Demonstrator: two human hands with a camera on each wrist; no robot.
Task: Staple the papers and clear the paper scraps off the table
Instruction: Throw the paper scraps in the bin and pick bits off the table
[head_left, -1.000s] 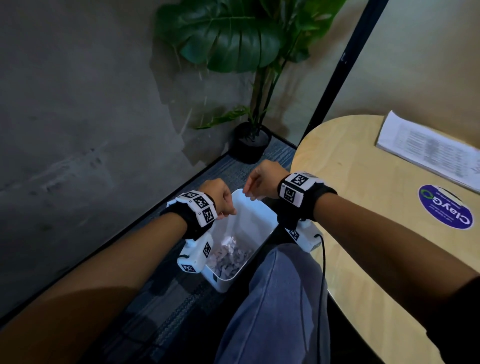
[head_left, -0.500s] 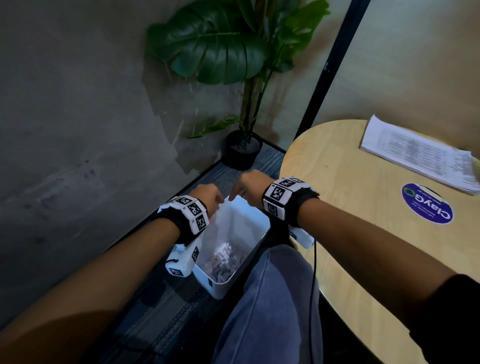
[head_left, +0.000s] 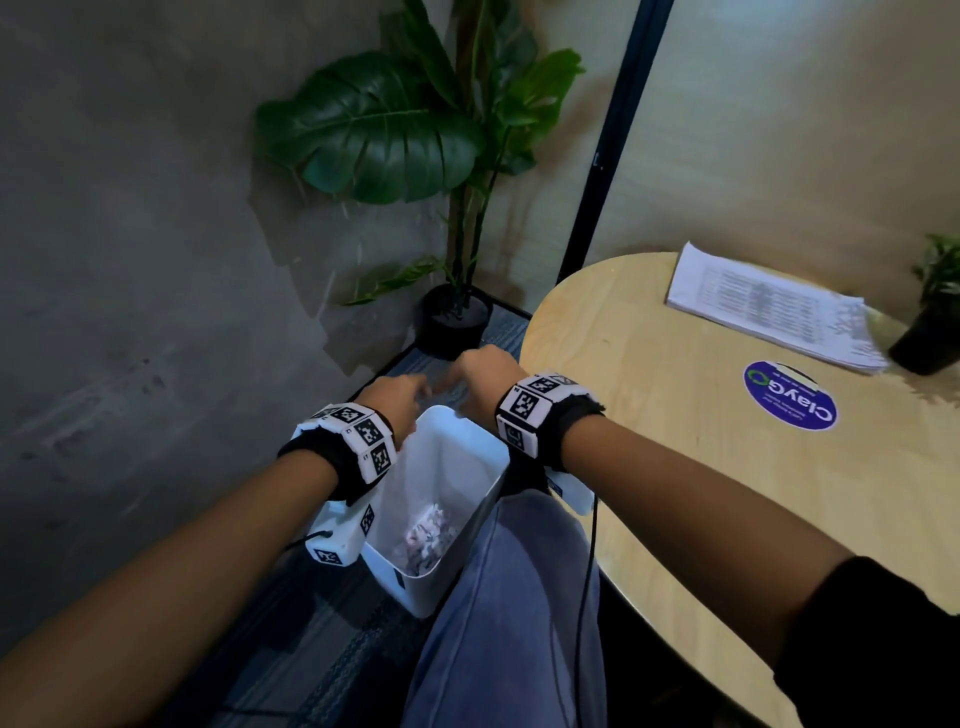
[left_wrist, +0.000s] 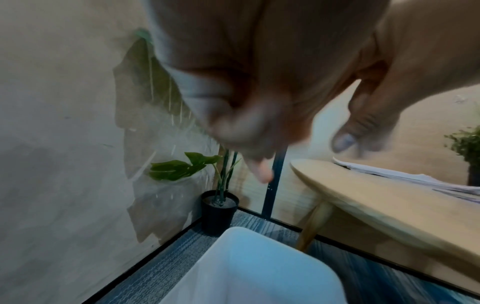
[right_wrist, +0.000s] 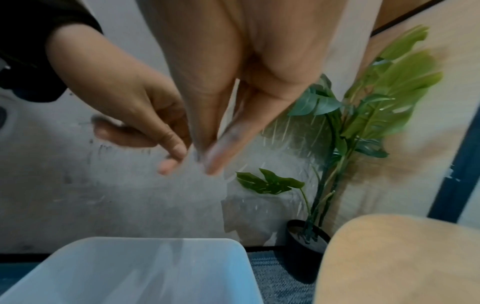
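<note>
Hovering together over the white bin (head_left: 470, 457), the left hand (head_left: 397, 402) and right hand (head_left: 480, 374) meet above its far rim in the head view, so anything loose should fall straight below both grips. Paper scraps (head_left: 428, 535) lie heaped on the bin's floor, well beneath the hands. Off to the right of the right grip, the stacked papers (head_left: 769, 306) rest on the bench (head_left: 675, 493), beside a small potted plant (head_left: 930, 322) and a blue sticker (head_left: 789, 395); no scraps show on the wood here

Left wrist view now: blurred, but the left hand (left_wrist: 249, 92) hangs with fingers loosely pointing down, nothing visible in that grip. The bin's rim (left_wrist: 259, 234) sits directly under it

Right wrist view: the right hand (right_wrist: 233, 92) has thumb and fingertips (right_wrist: 215, 160) drawn together, touching the left hand's fingers (right_wrist: 174, 156), likely rubbing off the last bits. Whether any scrap is pinched there I cannot tell. The bin (right_wrist: 130, 267) waits just below
</note>
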